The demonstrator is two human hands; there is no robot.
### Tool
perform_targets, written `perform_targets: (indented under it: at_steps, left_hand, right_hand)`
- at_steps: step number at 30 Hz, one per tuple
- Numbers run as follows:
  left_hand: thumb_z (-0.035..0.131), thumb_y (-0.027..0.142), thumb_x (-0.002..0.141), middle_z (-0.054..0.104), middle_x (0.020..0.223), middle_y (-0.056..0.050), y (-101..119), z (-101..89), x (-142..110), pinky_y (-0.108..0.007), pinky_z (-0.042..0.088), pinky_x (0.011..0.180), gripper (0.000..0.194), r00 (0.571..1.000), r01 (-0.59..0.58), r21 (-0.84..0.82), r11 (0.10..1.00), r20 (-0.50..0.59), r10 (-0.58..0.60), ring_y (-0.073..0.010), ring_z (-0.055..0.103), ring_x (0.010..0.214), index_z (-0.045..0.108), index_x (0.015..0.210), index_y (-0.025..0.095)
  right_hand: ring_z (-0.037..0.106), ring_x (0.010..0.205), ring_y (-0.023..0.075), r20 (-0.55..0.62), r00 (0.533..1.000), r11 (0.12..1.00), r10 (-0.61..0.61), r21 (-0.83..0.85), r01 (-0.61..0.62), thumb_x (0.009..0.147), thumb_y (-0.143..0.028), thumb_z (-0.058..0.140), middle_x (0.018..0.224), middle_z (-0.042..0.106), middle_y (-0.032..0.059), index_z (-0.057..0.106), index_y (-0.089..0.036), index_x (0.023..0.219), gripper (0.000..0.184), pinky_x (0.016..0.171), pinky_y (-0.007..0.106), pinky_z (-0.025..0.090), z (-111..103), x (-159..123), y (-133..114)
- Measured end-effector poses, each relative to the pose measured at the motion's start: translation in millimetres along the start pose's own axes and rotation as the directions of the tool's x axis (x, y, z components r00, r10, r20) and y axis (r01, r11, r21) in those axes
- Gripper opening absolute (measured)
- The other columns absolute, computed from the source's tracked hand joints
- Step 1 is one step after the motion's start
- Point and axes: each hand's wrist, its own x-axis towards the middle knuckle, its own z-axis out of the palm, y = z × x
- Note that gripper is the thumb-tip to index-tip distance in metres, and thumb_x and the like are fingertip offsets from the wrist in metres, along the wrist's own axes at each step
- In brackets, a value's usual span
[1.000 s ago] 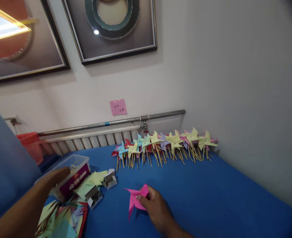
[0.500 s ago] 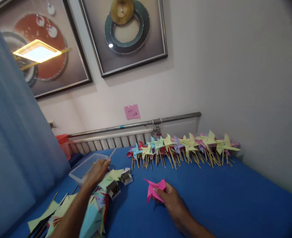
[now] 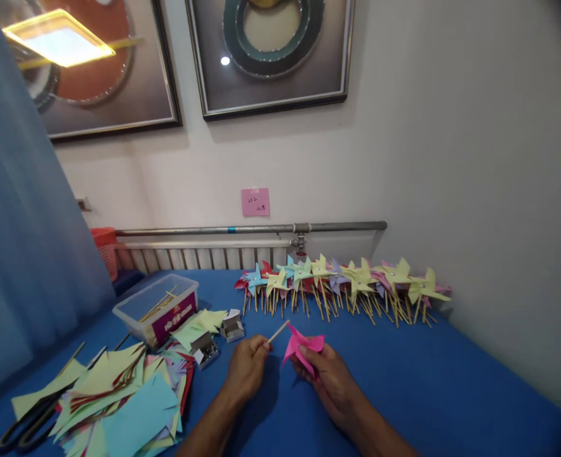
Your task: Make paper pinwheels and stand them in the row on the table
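Observation:
My left hand (image 3: 249, 367) pinches a thin wooden stick (image 3: 279, 331), its far end pointing up and right. That tip comes close to a pink paper pinwheel (image 3: 304, 348); whether they touch I cannot tell. My right hand (image 3: 325, 374) grips the pinwheel from the right, thumb on its front and the other fingers behind. To the left, a clear plastic tub (image 3: 135, 298) with a purple label holds several more sticks (image 3: 159, 306). Beside it lie two small open boxes, one (image 3: 205, 349) with small dark pieces inside, the other (image 3: 231, 325) slightly farther back.
Finished pinwheels on sticks (image 3: 347, 285) lie in a row along the back of the blue surface (image 3: 404, 381). Cut coloured paper (image 3: 138, 412) is heaped at front left, with black-handled scissors (image 3: 33, 422). A blue curtain (image 3: 28, 222) hangs left; a radiator pipe (image 3: 190, 231) runs along the wall.
My left hand has come from beside the tub, carrying the stick right and toward the pink pinwheel. The right hand still holds the pinwheel, now turned somewhat. The camera view has shifted and levelled.

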Motion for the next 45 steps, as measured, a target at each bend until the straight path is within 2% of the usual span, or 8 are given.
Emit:
perform_targets:
  at_steps: [5, 8, 20, 26, 31, 45]
  left_hand:
    - [0.054, 0.035, 0.083, 0.048, 0.055, 0.004, 8.5, 9.4, -4.4, -0.024, 0.024, 0.053, 0.025, 0.98, 0.042, -0.153, 0.987, 0.198, -0.011, -0.0132, 0.035, 0.051, 0.075, 0.084, 0.02]
    - [0.053, 0.033, 0.082, 0.049, 0.057, 0.004, 11.7, 11.1, -6.6, -0.024, 0.025, 0.053, 0.025, 0.969, 0.078, -0.208, 0.975, 0.245, -0.026, -0.0118, 0.033, 0.051, 0.074, 0.083, 0.018]
    - [0.05, 0.025, 0.085, 0.044, 0.061, 0.004, 2.2, 15.9, -4.4, -0.023, 0.025, 0.054, 0.018, 0.966, 0.094, -0.083, 0.992, 0.247, -0.071, -0.0107, 0.036, 0.056, 0.064, 0.081, 0.015]
    - [0.047, 0.024, 0.085, 0.043, 0.061, 0.004, 1.0, 16.7, -4.3, -0.024, 0.025, 0.054, 0.019, 0.963, 0.088, -0.025, 0.996, 0.259, -0.079, -0.0108, 0.035, 0.057, 0.064, 0.082, 0.015]
    - [0.047, 0.026, 0.086, 0.045, 0.062, 0.004, -1.1, 19.6, -4.5, -0.023, 0.025, 0.054, 0.021, 0.971, 0.081, 0.02, 0.996, 0.225, -0.084, -0.0112, 0.037, 0.058, 0.065, 0.083, 0.015]
    - [0.047, 0.028, 0.086, 0.048, 0.063, 0.004, -0.7, 21.2, -7.3, -0.023, 0.029, 0.056, 0.022, 0.976, 0.048, 0.053, 0.997, 0.209, -0.058, -0.0119, 0.042, 0.059, 0.065, 0.085, 0.015]
  right_hand:
    - [0.065, 0.069, 0.016, -0.006, 1.0, 1.0, 0.023, 0.02, -0.023, 0.06, -0.034, 0.091, 0.076, 0.071, 0.0007, 0.07, -0.02, 0.084, 0.035, 0.068, 0.029, 0.054, -3.2, 2.0, -3.1]
    - [0.063, 0.069, 0.0154, -0.006, 1.0, 1.0, 0.014, 0.011, -0.014, 0.061, -0.032, 0.091, 0.074, 0.07, -0.0002, 0.07, -0.02, 0.082, 0.032, 0.068, 0.028, 0.054, -3.3, 4.4, 0.0]
    - [0.063, 0.071, 0.0149, -0.081, 0.997, 0.996, -0.001, 0.089, 0.008, 0.051, -0.031, 0.098, 0.075, 0.071, -0.0003, 0.073, -0.019, 0.077, 0.038, 0.064, 0.026, 0.053, -5.7, 7.3, -1.7]
    - [0.061, 0.066, 0.0142, -0.058, 0.998, 0.996, -0.003, 0.092, 0.008, 0.051, -0.031, 0.097, 0.071, 0.07, -0.0007, 0.072, -0.018, 0.075, 0.037, 0.063, 0.027, 0.054, -6.1, 9.7, 0.0]
    - [0.061, 0.063, 0.0138, -0.064, 0.998, 0.996, -0.009, 0.09, 0.015, 0.052, -0.031, 0.097, 0.069, 0.069, -0.0007, 0.073, -0.017, 0.076, 0.037, 0.063, 0.027, 0.053, -6.4, 11.6, 1.5]
    - [0.057, 0.06, 0.0129, -0.064, 0.998, 0.996, -0.023, 0.084, 0.028, 0.052, -0.032, 0.096, 0.062, 0.065, -0.0019, 0.069, -0.017, 0.068, 0.034, 0.062, 0.027, 0.05, -4.9, 10.9, 2.9]
